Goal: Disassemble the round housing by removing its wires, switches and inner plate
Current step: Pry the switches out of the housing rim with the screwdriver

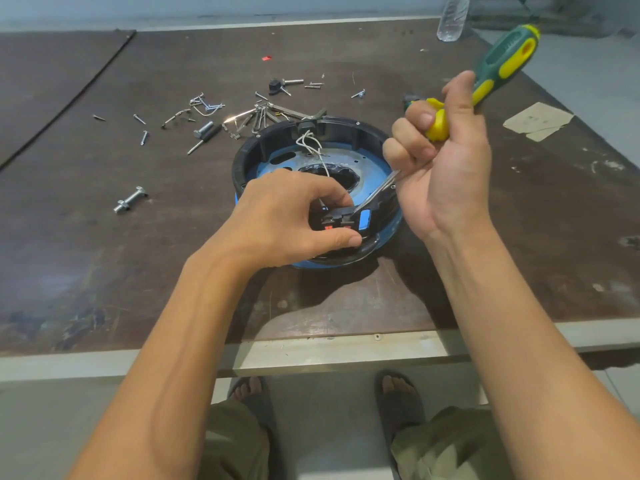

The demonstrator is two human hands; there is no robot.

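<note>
Grips the screwdriver (505, 60) in the right hand (446, 161), fist closed round the yellow-green handle, shaft slanting down-left to a tip beside the switches (341, 221). Pinches that switch block with the left hand (287, 216), thumb below and fingers curled over the top, at the near wall of the housing (270, 140).

Could slip off the plastic if levered hard and jab the left fingers just beside the tip. Could crack the switch clips or the black rim under too steep a pry. Might pull the white wires (311, 142) taut if still joined to the switches; cannot tell from here. Might skid the housing over the surface (138, 254), steadied only by that pinch.

Sits at centre frame, open side up, round, so with no long axis in plan and its own axis upright. Turns the switch side toward the bottom of the frame. Shows the blue plate (374, 168) at the bottom. Runs the screwdriver's long axis from upper right down to centre, handle high. Leaves screws (207, 112) scattered to the upper left.
</note>
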